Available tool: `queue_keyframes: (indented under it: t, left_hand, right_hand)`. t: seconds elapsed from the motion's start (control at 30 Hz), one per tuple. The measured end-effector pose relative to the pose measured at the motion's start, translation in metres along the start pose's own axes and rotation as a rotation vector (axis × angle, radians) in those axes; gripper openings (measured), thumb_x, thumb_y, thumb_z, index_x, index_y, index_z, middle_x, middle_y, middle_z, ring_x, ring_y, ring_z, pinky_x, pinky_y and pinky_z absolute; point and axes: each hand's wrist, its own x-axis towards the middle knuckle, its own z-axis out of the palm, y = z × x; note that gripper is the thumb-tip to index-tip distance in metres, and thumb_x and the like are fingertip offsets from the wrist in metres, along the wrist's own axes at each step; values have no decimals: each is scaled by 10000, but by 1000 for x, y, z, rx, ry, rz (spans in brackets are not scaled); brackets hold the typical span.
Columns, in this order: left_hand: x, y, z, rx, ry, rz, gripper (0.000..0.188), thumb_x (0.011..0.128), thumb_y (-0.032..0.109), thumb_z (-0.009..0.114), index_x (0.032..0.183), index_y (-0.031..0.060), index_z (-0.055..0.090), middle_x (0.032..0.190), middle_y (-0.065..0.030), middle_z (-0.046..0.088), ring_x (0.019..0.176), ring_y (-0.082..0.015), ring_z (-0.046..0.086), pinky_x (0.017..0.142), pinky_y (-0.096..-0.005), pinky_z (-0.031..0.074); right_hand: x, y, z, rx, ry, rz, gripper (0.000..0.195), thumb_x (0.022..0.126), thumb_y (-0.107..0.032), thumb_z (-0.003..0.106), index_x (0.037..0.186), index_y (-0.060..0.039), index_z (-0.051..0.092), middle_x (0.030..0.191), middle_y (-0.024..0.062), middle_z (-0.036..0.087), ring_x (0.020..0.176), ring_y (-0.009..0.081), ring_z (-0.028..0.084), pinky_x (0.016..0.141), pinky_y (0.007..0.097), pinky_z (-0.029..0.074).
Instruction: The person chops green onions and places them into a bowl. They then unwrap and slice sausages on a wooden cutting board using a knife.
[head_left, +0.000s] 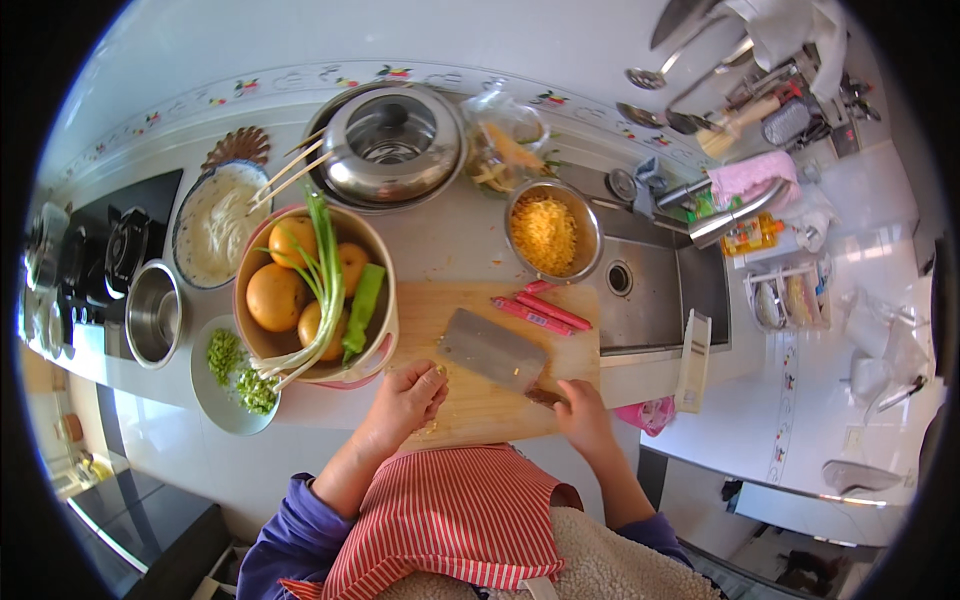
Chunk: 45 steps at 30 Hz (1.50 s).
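Observation:
My left hand (414, 396) is curled closed above the front left of the wooden cutting board (480, 420). A small yellowish bit shows at its fingertips; the inside of the fist is hidden. On the board a Chinese cleaver (495, 351) lies slanted, crumbs on its blade. Its brown handle runs into my right hand (583, 421), whose fingers close on the end. Behind the blade are several red-wrapped sausage sticks (541, 311). A steel bowl (592, 232) of yellow shreds (544, 234) stands at the board's back right corner.
Left are a pot (391, 300) with round fruit, scallions and a green pepper, a plate (214, 409) of chopped greens, a steel basin (155, 315), a flour bowl (221, 225) with chopsticks, and a stove (127, 247). A lidded pot (386, 150) stands behind; a sink (645, 300) lies right.

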Motion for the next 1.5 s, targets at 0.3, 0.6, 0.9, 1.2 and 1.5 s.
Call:
queue_keyframes:
  t: [0.3, 0.6, 0.9, 1.2, 1.5]
  left_hand:
    - [45, -8, 56, 176, 183, 66, 287, 980, 239, 494, 808, 16, 546, 638, 25, 475, 496, -47, 414, 434, -209, 318]
    - [132, -19, 123, 1210, 346, 686, 236, 807, 29, 572, 1036, 75, 607, 1051, -103, 588, 981, -301, 568, 831, -382, 482]
    - [182, -60, 148, 1764, 374, 596, 523, 732, 87, 650, 1240, 153, 547, 1330, -161, 391, 1244, -356, 404, 1043, -521, 337]
    - [195, -54, 148, 1704, 281, 543, 400, 733, 143, 671, 1122, 133, 581, 1174, -99, 485, 1089, -304, 480, 907, -462, 400]
    - [194, -68, 131, 1688, 339, 707, 235, 751, 142, 627, 981, 147, 577, 995, -37, 594, 978, -236, 561, 834, -413, 391]
  right_hand:
    - [22, 5, 40, -62, -68, -385, 521, 796, -73, 585, 1311, -134, 534, 879, 107, 491, 802, 278, 542, 715, 402, 475]
    - [-2, 84, -34, 25, -117, -309, 502, 790, -127, 595, 1289, -158, 550, 821, 71, 503, 680, 247, 571, 571, 390, 499]
    - [-58, 145, -60, 252, 50, 6, 559, 643, -38, 613, 1194, -132, 612, 852, 73, 561, 672, 258, 604, 569, 377, 519]
    - [-65, 116, -47, 476, 240, 216, 559, 641, 49, 525, 1184, -55, 612, 792, 99, 532, 594, 224, 513, 530, 316, 443]
    - [-77, 97, -30, 840, 292, 475, 286, 742, 32, 513, 1019, 8, 576, 693, -32, 451, 594, 55, 410, 511, 229, 348]
